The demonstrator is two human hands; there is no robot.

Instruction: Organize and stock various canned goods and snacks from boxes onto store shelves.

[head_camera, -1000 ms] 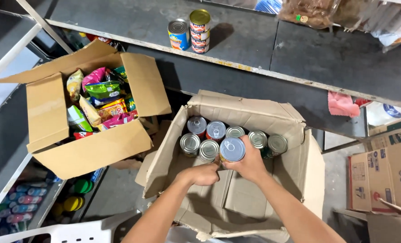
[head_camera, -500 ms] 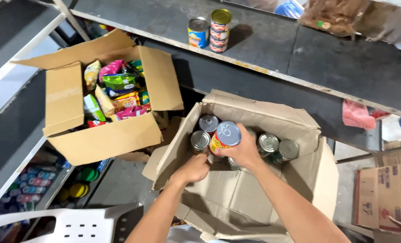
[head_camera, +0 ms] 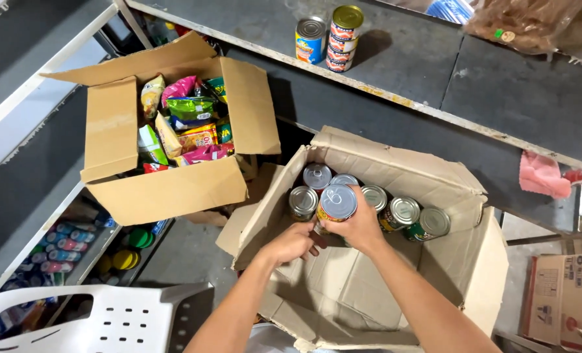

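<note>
An open cardboard box [head_camera: 474,261] in front of me holds several tin cans [head_camera: 403,212] along its far side. My right hand [head_camera: 359,229] grips a silver-topped can [head_camera: 337,204] and holds it slightly above the others. Low in the box, just left of that can, my left hand [head_camera: 292,243] curls around something; what it holds is hidden by the fingers. Three more cans [head_camera: 333,38], two of them stacked, stand on the dark shelf [head_camera: 408,65] above.
A second open cardboard box [head_camera: 167,189] full of colourful snack packets sits to the left. A white plastic chair [head_camera: 101,320] is at lower left. A pink cloth [head_camera: 542,175] hangs off the shelf edge at right, and another printed box [head_camera: 565,301] stands at lower right.
My right hand has lifted one can out of the row and raised it. The view has shifted, so both boxes appear further right.
</note>
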